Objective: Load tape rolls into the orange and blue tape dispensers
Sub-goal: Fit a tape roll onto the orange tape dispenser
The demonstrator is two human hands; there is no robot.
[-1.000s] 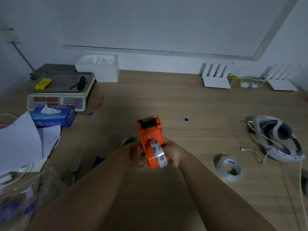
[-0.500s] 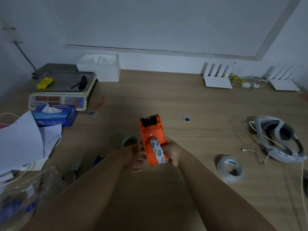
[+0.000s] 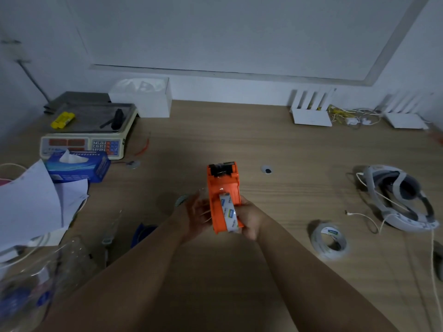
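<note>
The orange tape dispenser (image 3: 223, 185) is held upright above the middle of the wooden table (image 3: 263, 144), cutter end pointing away from me. A clear tape roll (image 3: 229, 213) with a blue-labelled core sits in its near end. My right hand (image 3: 250, 220) grips the dispenser and roll from the right. My left hand (image 3: 195, 212) is just left of the dispenser with its fingers spread, holding nothing. A second clear tape roll (image 3: 329, 240) lies on the table to the right. A blue object (image 3: 143, 232), mostly hidden behind my left forearm, lies on the table; I cannot tell what it is.
A weighing scale (image 3: 88, 130), a blue tissue box (image 3: 79, 165) and loose papers (image 3: 31, 202) crowd the left side. A clear plastic bottle (image 3: 36, 271) lies at the near left. A white headset (image 3: 398, 200) with cable is at the right; routers (image 3: 310, 109) stand by the wall.
My left hand has let go of the dispenser and opened its fingers. The dispenser has tilted a little more upright in my right hand.
</note>
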